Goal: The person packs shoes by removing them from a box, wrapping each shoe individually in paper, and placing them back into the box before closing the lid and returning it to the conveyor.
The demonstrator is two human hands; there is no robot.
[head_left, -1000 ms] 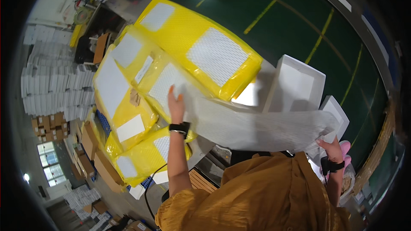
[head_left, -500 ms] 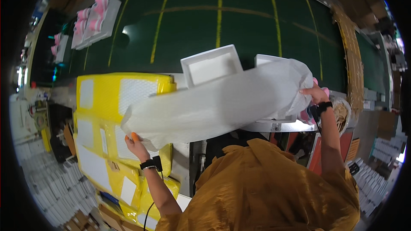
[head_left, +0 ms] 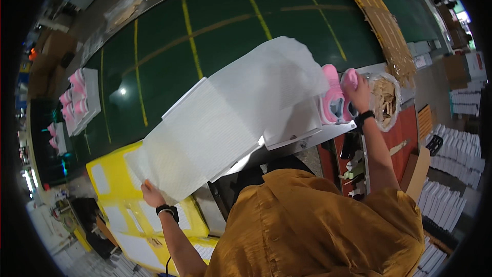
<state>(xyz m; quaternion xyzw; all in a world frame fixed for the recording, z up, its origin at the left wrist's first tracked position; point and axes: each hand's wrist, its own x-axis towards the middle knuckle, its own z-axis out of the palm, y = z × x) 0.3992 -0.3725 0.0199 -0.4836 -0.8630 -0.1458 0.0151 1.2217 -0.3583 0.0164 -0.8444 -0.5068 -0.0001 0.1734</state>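
A long sheet of thin white wrapping paper (head_left: 205, 128) slants across the work surface, draped over white boxes. My left hand (head_left: 152, 195) pinches its lower left corner above the yellow packs. The paper's far end lies free beside a pair of pink sneakers. My right hand (head_left: 359, 95) is closed around the toe part of the right sneaker (head_left: 350, 79); the left sneaker (head_left: 330, 95) stands against it, untouched. Partly under the paper sits an open white box (head_left: 300, 133). Another white box (head_left: 184, 97) shows only its far edge.
Beyond runs a green conveyor belt (head_left: 164, 66) with yellow lines. White boxes bearing pink shoes (head_left: 77, 97) stand far left. Yellow-wrapped packs (head_left: 118, 174) lie near left. A clear bag of brown paper (head_left: 384, 100) is right of the sneakers, below a cardboard strip (head_left: 374, 15).
My right hand has let go of the paper and taken hold of the right sneaker. My left hand still holds its corner, now lower and slightly left. The view has turned.
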